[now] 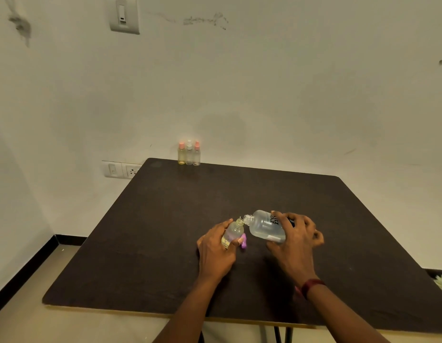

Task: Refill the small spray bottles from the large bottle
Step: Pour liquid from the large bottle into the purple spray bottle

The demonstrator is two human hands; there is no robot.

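The large bottle [265,226] is tipped right over on its side in the right hand [295,240], its open neck pressed up to the mouth of the small spray bottle [233,232] just to its left. Clear liquid pools along the lower flank of the large bottle, which looks perhaps half full; dark lettering shows on its upper side. The right hand's fingers are wrapped closed around its base end, thumb underneath.

The small bottle is uncapped and leaning toward the big one, clear with a faint yellow-violet tint near its bottom. The left hand [215,251] grips it with fingers curled shut around the body, thumb across the front. Something purple [244,241], likely its spray top, lies on the table just below the large bottle's shoulder, beside the left thumb.

The risk, to my eye, is plain: the large bottle's neck is wider than the small one's mouth, and both are held in the air at an angle, so a slight wobble or too steep a tilt would send liquid down the outside and onto the dark table [165,243]. Overfilling is also likely if the level isn't watched.

Well beyond the large bottle, at the table's far edge against the wall, three capped small bottles [189,153] stand together upright.
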